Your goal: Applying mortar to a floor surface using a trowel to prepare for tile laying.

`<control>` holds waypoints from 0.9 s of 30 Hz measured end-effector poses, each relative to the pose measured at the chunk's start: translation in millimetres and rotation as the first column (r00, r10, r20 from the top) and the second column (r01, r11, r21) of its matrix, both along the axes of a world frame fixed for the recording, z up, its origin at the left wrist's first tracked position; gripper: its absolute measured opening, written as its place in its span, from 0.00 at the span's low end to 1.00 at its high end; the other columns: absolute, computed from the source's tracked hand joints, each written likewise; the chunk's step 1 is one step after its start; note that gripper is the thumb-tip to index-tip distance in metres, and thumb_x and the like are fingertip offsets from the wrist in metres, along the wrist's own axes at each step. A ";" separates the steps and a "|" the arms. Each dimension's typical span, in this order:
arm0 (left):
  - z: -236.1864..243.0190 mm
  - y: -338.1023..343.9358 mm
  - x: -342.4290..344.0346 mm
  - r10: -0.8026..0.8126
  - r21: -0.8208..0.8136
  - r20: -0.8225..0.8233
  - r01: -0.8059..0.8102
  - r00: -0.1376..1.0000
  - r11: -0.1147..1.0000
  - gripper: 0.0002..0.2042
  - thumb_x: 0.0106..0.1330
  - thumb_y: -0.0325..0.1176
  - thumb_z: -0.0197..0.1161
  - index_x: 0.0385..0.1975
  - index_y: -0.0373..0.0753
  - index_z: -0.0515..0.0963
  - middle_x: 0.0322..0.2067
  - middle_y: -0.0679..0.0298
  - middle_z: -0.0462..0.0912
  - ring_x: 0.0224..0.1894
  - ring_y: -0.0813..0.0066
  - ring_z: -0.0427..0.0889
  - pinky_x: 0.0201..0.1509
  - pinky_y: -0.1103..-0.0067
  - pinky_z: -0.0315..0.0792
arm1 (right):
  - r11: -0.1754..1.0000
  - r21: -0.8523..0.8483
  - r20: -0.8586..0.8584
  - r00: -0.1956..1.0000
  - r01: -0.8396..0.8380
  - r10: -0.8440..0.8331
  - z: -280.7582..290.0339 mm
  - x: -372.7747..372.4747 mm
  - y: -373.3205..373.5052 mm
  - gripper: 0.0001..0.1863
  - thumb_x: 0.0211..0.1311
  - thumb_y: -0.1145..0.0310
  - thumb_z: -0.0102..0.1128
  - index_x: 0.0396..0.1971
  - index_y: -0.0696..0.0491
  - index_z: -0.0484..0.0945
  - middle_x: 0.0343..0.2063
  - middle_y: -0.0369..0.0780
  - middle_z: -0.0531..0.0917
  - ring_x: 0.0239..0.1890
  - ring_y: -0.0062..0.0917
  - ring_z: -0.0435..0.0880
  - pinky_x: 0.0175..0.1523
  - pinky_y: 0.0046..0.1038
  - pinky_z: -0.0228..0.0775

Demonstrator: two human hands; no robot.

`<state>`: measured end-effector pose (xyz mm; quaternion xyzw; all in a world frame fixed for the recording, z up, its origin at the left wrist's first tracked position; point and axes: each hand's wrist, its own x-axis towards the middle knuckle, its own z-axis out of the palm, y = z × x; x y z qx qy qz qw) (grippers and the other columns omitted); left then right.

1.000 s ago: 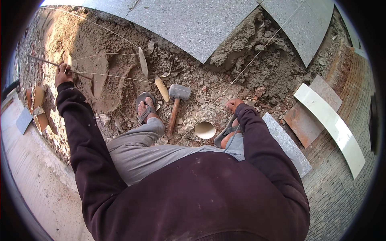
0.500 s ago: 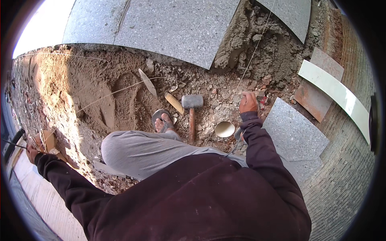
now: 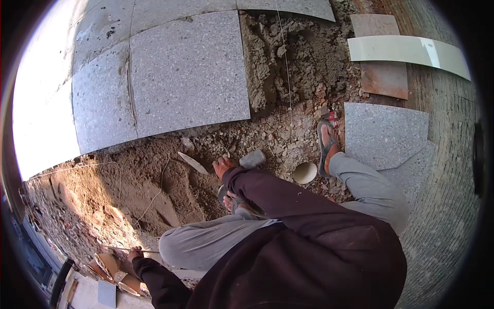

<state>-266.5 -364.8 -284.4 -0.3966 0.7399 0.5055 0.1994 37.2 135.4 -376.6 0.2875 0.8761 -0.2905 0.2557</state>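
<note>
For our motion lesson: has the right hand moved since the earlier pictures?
Yes: the right hand moved left, from right of the round white thing to its left.

right hand [image 3: 224, 166] now beside mallet [image 3: 252, 159]

You are at a paving construction site, identified by the laid grey speckled tiles [image 3: 190, 69], rough mortar bed [image 3: 319, 64], exposed rubble [image 3: 270, 140] and taut string line [image 3: 288, 77].
</note>
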 end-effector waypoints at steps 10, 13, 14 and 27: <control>-78.8 145.3 50.9 -0.512 0.147 0.339 0.494 0.789 0.857 0.07 0.55 0.30 0.51 0.32 0.38 0.66 0.22 0.64 0.72 0.21 0.76 0.70 0.19 0.83 0.64 | 0.824 -0.345 -0.191 0.826 0.449 -0.530 112.2 87.0 79.2 0.19 0.45 0.63 0.51 0.37 0.57 0.66 0.25 0.51 0.74 0.30 0.45 0.73 0.34 0.36 0.66; -35.7 202.9 26.0 -0.664 0.039 0.187 0.670 0.724 0.742 0.10 0.55 0.30 0.53 0.37 0.37 0.67 0.24 0.64 0.73 0.23 0.76 0.71 0.20 0.83 0.65 | 0.727 -0.153 -0.366 0.645 0.669 -0.671 122.1 118.9 104.4 0.18 0.51 0.61 0.47 0.40 0.57 0.68 0.31 0.50 0.74 0.34 0.42 0.73 0.37 0.34 0.66; -21.0 227.4 28.4 -0.727 0.009 0.023 0.727 0.686 0.686 0.11 0.56 0.31 0.53 0.38 0.37 0.67 0.26 0.63 0.74 0.24 0.75 0.72 0.23 0.83 0.66 | 0.663 -0.110 -0.306 0.610 0.740 -0.731 122.4 124.5 112.8 0.18 0.52 0.62 0.46 0.41 0.57 0.67 0.33 0.50 0.74 0.36 0.41 0.73 0.38 0.34 0.66; 54.1 367.0 109.5 -0.939 -0.312 -0.242 0.896 0.246 0.315 0.13 0.57 0.32 0.49 0.41 0.36 0.67 0.34 0.58 0.74 0.38 0.69 0.73 0.41 0.78 0.66 | 0.701 -0.027 -0.244 0.675 0.713 -0.696 83.1 101.7 177.6 0.15 0.54 0.60 0.44 0.36 0.54 0.72 0.35 0.47 0.74 0.38 0.40 0.72 0.41 0.33 0.66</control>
